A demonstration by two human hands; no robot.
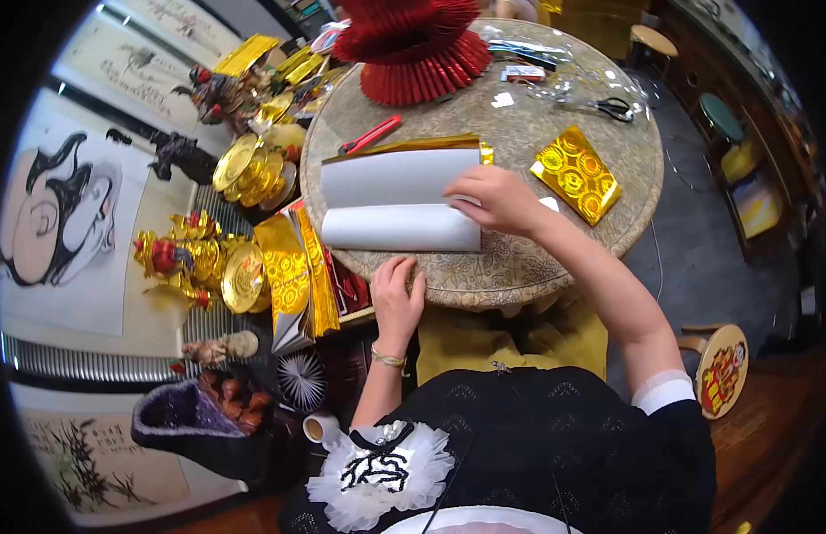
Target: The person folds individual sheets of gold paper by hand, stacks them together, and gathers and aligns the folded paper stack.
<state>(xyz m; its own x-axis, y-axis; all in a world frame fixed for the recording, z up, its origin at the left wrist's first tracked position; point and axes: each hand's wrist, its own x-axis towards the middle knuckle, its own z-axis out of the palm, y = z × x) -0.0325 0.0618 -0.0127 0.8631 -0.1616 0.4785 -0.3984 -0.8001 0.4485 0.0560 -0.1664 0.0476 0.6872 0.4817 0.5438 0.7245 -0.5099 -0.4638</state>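
A white-backed gold paper sheet (395,178) lies on the round table with its near part curled or folded over. My right hand (495,203) is over the sheet's right end, thumb and fingers pinched at the edge of the turned-over part. My left hand (398,289) rests at the table's near edge, just below the sheet, fingers stretched out and holding nothing. Behind the sheet lies a red utility knife (371,134). A folded gold patterned paper piece (576,174) sits to the right of my right hand.
A red pleated paper ornament (417,67) stands at the table's back. Black-handled scissors (614,109) and clear plastic lie at the back right. On the left are stacked gold paper (293,267), gold figurines (195,254) and an amethyst geode (186,414). A round-topped stool (722,371) stands right.
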